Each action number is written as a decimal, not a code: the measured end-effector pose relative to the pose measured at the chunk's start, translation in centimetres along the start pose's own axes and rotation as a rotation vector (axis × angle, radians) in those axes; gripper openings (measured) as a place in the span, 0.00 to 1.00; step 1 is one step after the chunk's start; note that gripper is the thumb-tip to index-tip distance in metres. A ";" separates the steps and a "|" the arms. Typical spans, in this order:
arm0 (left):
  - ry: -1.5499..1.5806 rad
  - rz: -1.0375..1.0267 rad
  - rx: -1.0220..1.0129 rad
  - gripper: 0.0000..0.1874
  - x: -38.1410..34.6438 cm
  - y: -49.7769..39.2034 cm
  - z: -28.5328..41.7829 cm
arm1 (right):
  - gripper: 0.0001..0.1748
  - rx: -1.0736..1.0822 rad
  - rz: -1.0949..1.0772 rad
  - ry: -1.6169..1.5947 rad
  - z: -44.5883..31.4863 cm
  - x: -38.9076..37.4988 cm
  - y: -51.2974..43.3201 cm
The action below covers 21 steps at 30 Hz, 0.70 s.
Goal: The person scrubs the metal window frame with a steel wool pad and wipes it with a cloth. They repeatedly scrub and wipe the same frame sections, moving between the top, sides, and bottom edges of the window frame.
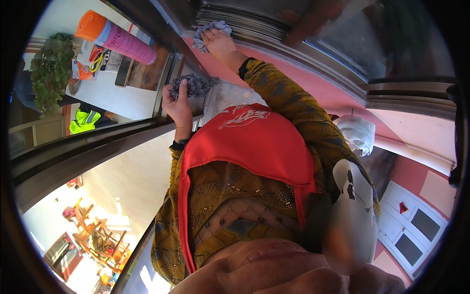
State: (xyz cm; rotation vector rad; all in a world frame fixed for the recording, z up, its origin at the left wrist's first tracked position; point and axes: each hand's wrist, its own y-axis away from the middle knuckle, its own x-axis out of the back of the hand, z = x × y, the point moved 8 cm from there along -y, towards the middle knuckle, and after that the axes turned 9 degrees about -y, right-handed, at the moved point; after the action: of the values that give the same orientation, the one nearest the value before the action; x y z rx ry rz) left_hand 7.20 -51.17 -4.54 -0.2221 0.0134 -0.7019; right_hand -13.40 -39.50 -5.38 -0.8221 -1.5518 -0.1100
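Note:
My right hand [221,46] presses a crumpled grey-blue cloth [214,31] against the corner where the dark metal window track [253,29] meets a pink wall ledge [242,55]. The fingers lie spread over the cloth. Lower and to the left, my left hand [179,99] grips a bunched, wiry dark grey scouring pad [196,85], probably steel wool, between thumb and fingers. This pad is beside the dark frame of a glass pane [169,73]; whether it touches the frame cannot be told.
Beyond the left pane are a pink spray can with an orange cap [117,38], a leafy plant [51,73] and a neon yellow garment [85,120]. Sliding glass panels stand at upper right. A pale cloth bundle [354,132] is near my right elbow, a white door [411,224] farther off.

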 end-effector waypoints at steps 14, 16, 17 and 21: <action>0.111 -0.268 -0.048 0.07 -9.2 -0.5 2.1 | 0.30 -0.341 0.154 0.054 8.5 10.8 22.6; 0.113 -0.314 -0.081 0.06 -10.7 -0.1 2.8 | 0.30 -0.399 0.156 0.113 10.2 12.9 26.7; 0.110 -0.330 -0.097 0.06 -11.4 0.1 3.0 | 0.30 -0.426 0.152 0.142 11.3 13.7 28.9; 0.127 -0.401 -0.063 0.06 -13.1 0.8 3.6 | 0.30 -0.568 0.210 0.190 15.0 18.4 37.5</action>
State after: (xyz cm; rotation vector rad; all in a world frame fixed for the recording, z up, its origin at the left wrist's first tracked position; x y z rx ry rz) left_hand -2.00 -41.41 -2.05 -0.2434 0.1145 -1.1153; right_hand -3.87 3.86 -6.29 -1.3722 -1.2548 -0.4766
